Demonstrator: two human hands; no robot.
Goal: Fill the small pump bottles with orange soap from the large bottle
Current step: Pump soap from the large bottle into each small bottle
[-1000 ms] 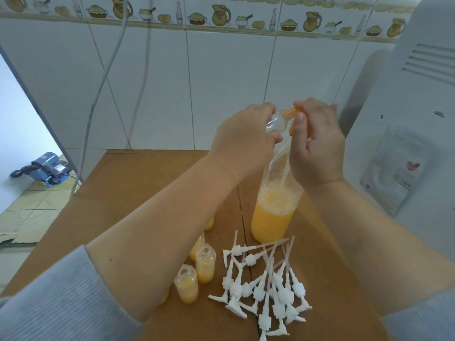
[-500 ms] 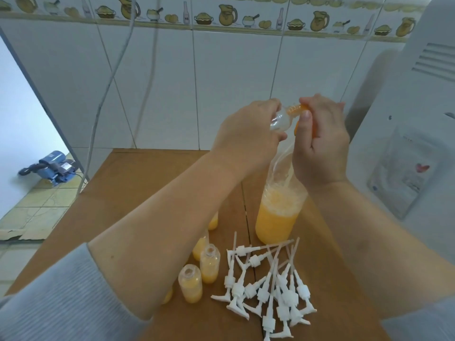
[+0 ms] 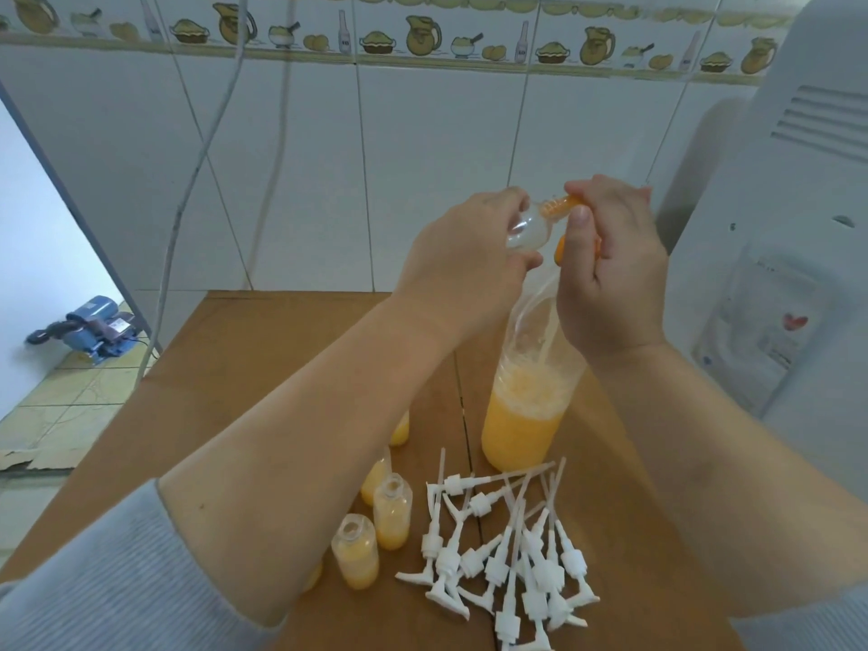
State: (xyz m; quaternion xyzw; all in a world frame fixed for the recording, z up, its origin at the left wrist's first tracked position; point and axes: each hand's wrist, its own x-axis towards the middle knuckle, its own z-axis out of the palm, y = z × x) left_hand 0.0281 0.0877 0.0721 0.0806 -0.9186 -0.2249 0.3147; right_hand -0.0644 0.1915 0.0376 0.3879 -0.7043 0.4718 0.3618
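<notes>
Ahead of me at twelve o'clock rises a white tiled wall (image 3: 422,171), topped by a border strip (image 3: 422,42) painted with yellow jugs, bowls and bottles. A pale cable (image 3: 197,152) hangs down it at about eleven o'clock. Everything in front of me sits on a brown table (image 3: 263,364). At nine o'clock, down on the tiled floor (image 3: 61,406), lies a blue machine (image 3: 89,333) (too small to say what kind). At three o'clock stands a white appliance (image 3: 789,256) with vent slots and a sticker on its side.
</notes>
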